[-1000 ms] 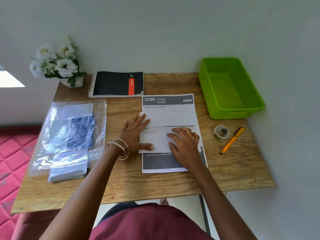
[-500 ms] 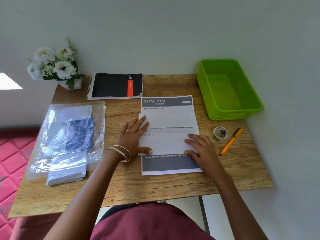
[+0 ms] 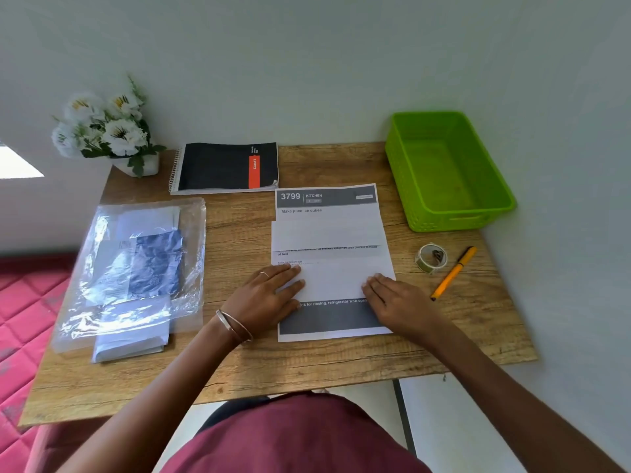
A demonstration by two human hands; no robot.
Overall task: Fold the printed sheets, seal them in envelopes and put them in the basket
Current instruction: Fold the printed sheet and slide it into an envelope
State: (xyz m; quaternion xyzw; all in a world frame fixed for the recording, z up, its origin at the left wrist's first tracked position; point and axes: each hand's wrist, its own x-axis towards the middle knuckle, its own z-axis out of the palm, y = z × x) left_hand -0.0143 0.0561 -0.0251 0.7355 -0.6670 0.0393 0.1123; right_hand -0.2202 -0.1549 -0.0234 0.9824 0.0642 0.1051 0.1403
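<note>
A folded white sheet [image 3: 334,278] lies on top of a flat printed sheet [image 3: 327,213] in the middle of the wooden table [image 3: 307,363]. My left hand [image 3: 266,298] presses flat on the folded sheet's left edge, fingers straight. At the sheet's right edge my right hand [image 3: 399,302] rests flat with fingers straight. A clear plastic bag of white envelopes [image 3: 133,268] lies to the left. The green basket [image 3: 423,213] stands at the back right with nothing in it.
A black spiral notebook [image 3: 225,167] and a pot of white flowers [image 3: 106,128] stand along the wall. A roll of clear tape [image 3: 431,258] and an orange pen [image 3: 452,274] lie right of the sheets. A pink quilt [image 3: 24,302] lies beyond the table's left edge.
My right hand slid rightward across the folded sheet from its middle to its right edge. My left hand shifted slightly down along the left edge.
</note>
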